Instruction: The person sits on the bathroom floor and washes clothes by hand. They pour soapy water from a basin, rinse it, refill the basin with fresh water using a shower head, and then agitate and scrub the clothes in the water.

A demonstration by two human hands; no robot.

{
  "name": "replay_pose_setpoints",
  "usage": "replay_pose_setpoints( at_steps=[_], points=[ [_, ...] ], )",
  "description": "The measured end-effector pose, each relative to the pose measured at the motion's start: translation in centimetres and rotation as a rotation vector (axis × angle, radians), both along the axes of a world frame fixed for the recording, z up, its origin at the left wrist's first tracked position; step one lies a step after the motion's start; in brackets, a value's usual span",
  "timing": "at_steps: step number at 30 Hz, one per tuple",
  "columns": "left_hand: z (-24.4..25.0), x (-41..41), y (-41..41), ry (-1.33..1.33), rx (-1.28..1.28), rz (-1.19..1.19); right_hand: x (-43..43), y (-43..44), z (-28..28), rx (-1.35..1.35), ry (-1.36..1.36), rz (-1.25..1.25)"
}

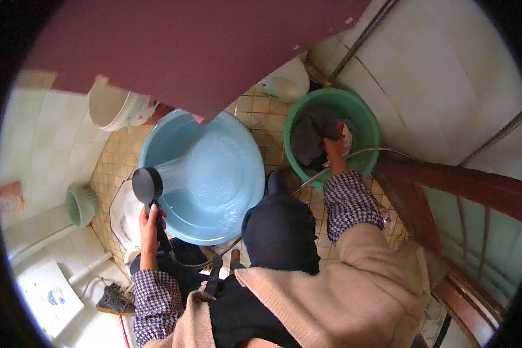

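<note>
My left hand [150,232] is closed around the handle of a black shower head [147,185]. Water sprays from it into a large light-blue plastic basin [253,204], where water is pooled. To the right stands a green plastic tub [372,130] with dark grey cloth [305,137] and a red and white item [346,138] inside. My right hand [334,154] reaches into that tub at the edge of the dark cloth; its fingers are partly hidden, so its grip is unclear. A shower hose [315,176] passes beside my right wrist.
A dark red panel [178,48] overhangs the far side. White buckets [108,106] stand beyond the basin, and a pale green basket [81,204] is at left. A white toilet or basin rim [117,217] lies near my left hand. A brown-framed door [452,187] stands right.
</note>
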State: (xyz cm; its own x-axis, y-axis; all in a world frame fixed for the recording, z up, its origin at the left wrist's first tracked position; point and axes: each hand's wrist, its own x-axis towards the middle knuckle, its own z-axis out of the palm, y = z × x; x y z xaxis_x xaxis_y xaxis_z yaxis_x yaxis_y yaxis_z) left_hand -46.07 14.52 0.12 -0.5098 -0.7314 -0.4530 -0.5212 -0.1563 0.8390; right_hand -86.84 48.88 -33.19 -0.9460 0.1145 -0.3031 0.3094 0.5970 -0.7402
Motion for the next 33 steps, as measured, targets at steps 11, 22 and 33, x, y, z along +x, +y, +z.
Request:
replay_pose_setpoints(
  at_steps=[11, 22, 33],
  points=[
    [-0.2, 2.4, -1.8, 0.016, -0.063, -0.021, -0.3, -0.7, 16.8, -0.806, 0.02, -0.002],
    [0.8, 3.2, -1.7, 0.071, -0.135, 0.007, 1.7, -4.1, 37.9, -0.877, 0.058, 0.213],
    [0.2, 2.4, -2.6, 0.132, -0.153, -0.012, 13.7, -20.5, 32.3, -0.948, -0.337, 0.612]
  ],
)
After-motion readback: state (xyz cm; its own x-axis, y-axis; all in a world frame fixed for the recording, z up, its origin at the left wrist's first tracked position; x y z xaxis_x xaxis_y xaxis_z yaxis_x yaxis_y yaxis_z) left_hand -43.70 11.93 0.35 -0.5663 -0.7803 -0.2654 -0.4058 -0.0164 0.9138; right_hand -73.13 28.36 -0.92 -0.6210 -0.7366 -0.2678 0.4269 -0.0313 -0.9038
